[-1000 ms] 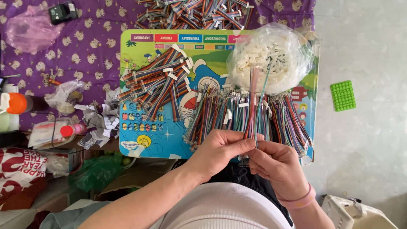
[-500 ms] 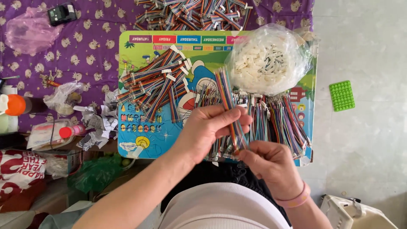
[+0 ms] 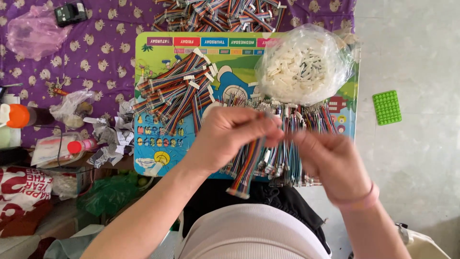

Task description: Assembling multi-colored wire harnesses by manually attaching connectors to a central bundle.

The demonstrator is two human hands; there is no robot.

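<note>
Over the colourful picture-printed play mat [image 3: 158, 158], the left hand [image 3: 232, 136] is clenched around a short rainbow-striped ribbon cable [image 3: 247, 170] that hangs down past the mat's near edge. The right hand [image 3: 330, 160] pinches the cable's upper end; its fingers are blurred. At the mat's far right corner sits a clear plastic bag of white connectors [image 3: 304, 64].

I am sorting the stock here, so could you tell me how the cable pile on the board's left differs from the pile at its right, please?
The left pile lies fanned out at a slant, loose and criss-crossed; the right pile lies in a neat row, cables side by side. The left pile is uncovered; the right pile is partly hidden by the left hand and right hand. Both are striped cables with white ends on the colourful board.
</note>
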